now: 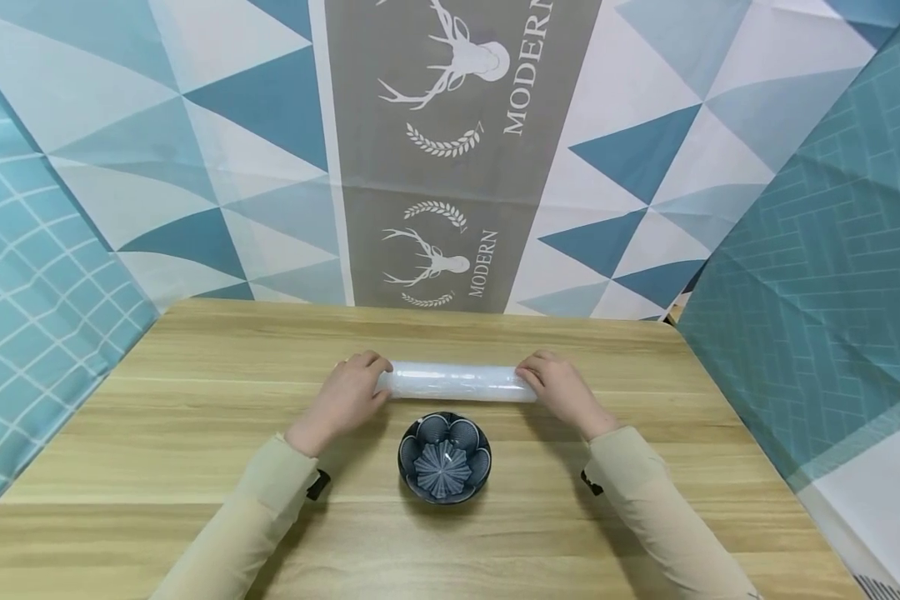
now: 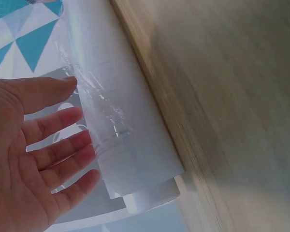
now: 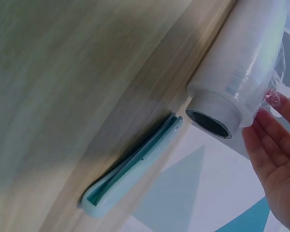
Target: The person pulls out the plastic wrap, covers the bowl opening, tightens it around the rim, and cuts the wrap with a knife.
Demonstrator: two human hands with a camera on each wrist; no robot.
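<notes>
A roll of clear plastic wrap (image 1: 457, 381) lies crosswise on the wooden table, its white core sticking out at both ends. My left hand (image 1: 350, 392) is at the roll's left end. The left wrist view shows its fingers (image 2: 63, 125) spread and loosely straight, thumb tip against the film's loose edge. At the other end, my right hand (image 1: 558, 387) pinches a wrinkled bit of film between thumb and index finger; the thumb is partly cut off in the right wrist view. A dark blue fluted bowl (image 1: 444, 458) stands nearer me, between the forearms.
A slim light-teal plastic piece (image 3: 135, 169) with a dark slot along it lies beside the roll's right end. Behind the table (image 1: 195, 450) hangs a patterned cloth (image 1: 270, 167), with teal cloth at both sides.
</notes>
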